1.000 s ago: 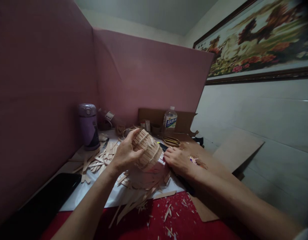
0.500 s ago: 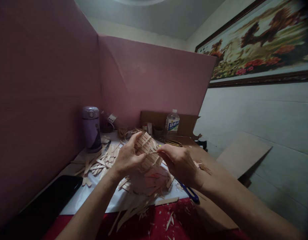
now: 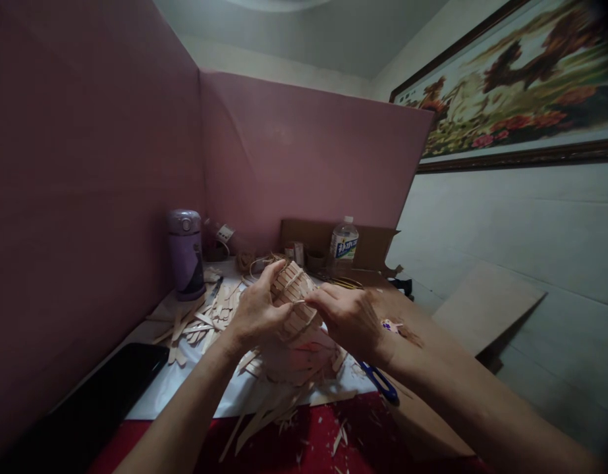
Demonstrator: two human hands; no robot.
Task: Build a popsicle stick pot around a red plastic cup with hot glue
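My left hand (image 3: 257,313) is closed around a small rounded basket (image 3: 294,299) built of pale wooden sticks, held above the table. My right hand (image 3: 350,317) comes in from the right and pinches a thin sliver against the basket's side, fingers pressed together. Below the basket a heap of cut wooden sticks (image 3: 288,365) lies on white paper (image 3: 185,385).
More loose sticks (image 3: 199,319) lie left of my hands. A purple flask (image 3: 186,253), a plastic bottle (image 3: 343,242) and a cardboard box (image 3: 370,247) stand at the back. A black phone (image 3: 93,405) lies at front left, a blue-handled tool (image 3: 380,382) under my right wrist. Pink panels wall the desk.
My right hand rose from the table to the basket and now pinches a sliver against it. The left hand kept hold of the basket, and the view shifted slightly.
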